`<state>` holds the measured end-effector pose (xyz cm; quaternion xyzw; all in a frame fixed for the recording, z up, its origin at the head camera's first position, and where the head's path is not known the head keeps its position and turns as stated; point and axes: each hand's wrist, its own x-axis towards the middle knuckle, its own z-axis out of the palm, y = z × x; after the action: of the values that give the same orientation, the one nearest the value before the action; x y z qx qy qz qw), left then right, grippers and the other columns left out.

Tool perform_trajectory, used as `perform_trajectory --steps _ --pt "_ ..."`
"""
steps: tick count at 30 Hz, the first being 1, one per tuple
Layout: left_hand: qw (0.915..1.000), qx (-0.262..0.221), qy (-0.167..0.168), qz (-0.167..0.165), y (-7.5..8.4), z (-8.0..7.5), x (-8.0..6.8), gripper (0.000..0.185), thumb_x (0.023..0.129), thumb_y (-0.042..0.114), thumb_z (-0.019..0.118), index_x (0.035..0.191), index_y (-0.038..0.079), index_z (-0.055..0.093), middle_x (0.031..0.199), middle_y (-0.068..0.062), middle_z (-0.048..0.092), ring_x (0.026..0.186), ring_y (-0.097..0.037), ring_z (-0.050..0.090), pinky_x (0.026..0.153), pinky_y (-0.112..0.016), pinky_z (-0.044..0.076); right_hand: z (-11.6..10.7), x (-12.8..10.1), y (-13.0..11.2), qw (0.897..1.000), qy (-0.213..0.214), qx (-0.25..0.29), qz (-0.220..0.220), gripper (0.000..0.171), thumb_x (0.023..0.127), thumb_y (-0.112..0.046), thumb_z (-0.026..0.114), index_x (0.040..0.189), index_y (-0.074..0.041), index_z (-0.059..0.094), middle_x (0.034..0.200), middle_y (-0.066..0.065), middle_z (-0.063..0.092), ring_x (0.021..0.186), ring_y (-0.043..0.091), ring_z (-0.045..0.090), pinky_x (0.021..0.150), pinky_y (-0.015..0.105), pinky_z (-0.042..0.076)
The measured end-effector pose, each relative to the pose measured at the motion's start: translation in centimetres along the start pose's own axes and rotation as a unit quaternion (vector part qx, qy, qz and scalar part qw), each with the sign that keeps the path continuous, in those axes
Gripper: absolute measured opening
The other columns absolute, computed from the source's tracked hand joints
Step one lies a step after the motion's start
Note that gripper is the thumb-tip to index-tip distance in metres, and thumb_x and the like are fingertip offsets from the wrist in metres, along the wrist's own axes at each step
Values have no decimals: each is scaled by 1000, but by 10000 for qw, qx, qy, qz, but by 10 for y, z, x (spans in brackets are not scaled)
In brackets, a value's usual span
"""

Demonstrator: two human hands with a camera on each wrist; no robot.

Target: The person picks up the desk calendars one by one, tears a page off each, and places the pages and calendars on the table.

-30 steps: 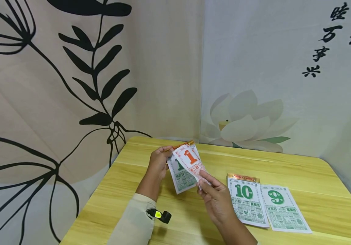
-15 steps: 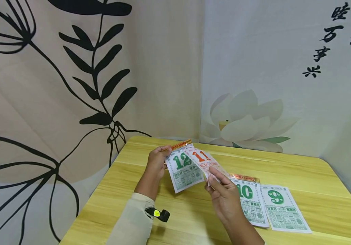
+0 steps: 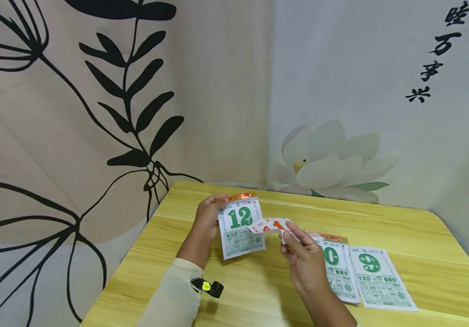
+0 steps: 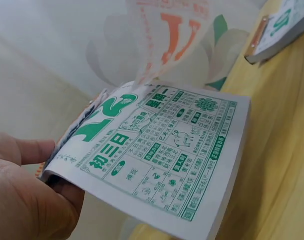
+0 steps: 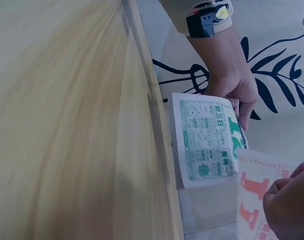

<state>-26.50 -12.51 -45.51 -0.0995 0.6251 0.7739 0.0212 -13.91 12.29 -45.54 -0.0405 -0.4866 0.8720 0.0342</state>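
At the far middle of the table, my left hand point(image 3: 206, 219) grips a tear-off calendar pad point(image 3: 241, 243) by its red-and-gold top strip. A green 12 shows on the pad's top page; in the left wrist view the thumb lies above the bound edge point(image 4: 32, 195). My right hand point(image 3: 306, 261) pinches a loose calendar sheet point(image 3: 268, 225) printed with a red 11. That sheet is bent over, its free end in front of the pad in the head view. The right wrist view has the sheet point(image 5: 254, 192) hanging from the right hand's fingers.
A second calendar pad point(image 3: 342, 277) showing 10 lies right of my right hand, partly covered by it. Beside it lies a single sheet point(image 3: 383, 284) with a green 9. The wooden table point(image 3: 435, 254) meets printed cloth walls point(image 3: 218, 113) at the back.
The red 11 sheet has moved right with my right hand, away from the pad, and has folded over. The pad's green 12 page has come into full sight, still in my left hand.
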Motion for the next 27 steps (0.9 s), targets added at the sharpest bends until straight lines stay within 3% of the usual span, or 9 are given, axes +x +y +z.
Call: perform_trajectory --steps 9,15,22,27 --pt "9993 174 -152 -295 -4 -13 3 29 111 22 65 136 9 71 116 -12 77 89 -21 80 74 -32 68 -1 5 1 9982 401 -436 79 21 107 -11 72 117 -24 84 96 -6 77 70 7 66 71 20 58" --pt "9983 374 -139 -430 -11 -20 4 24 112 25 65 131 12 72 115 -13 77 88 -21 80 73 -32 67 1 7 5 9961 646 -562 189 19 107 -12 72 112 -25 85 92 -6 78 67 9 65 69 22 57" --pt "9964 577 -291 -554 -20 -24 5 28 113 23 62 136 9 69 115 -13 77 88 -21 80 71 -32 67 8 9 8 9906 828 -1077 -142 21 104 -14 77 125 -15 82 99 -7 76 66 9 66 66 20 56" --pt "9928 922 -494 -576 -27 -25 5 34 113 25 62 142 10 67 122 -16 77 91 -23 80 72 -34 68 14 8 13 9837 884 -1565 -6 32 105 -15 75 137 -8 75 107 -7 75 66 10 66 68 22 58"
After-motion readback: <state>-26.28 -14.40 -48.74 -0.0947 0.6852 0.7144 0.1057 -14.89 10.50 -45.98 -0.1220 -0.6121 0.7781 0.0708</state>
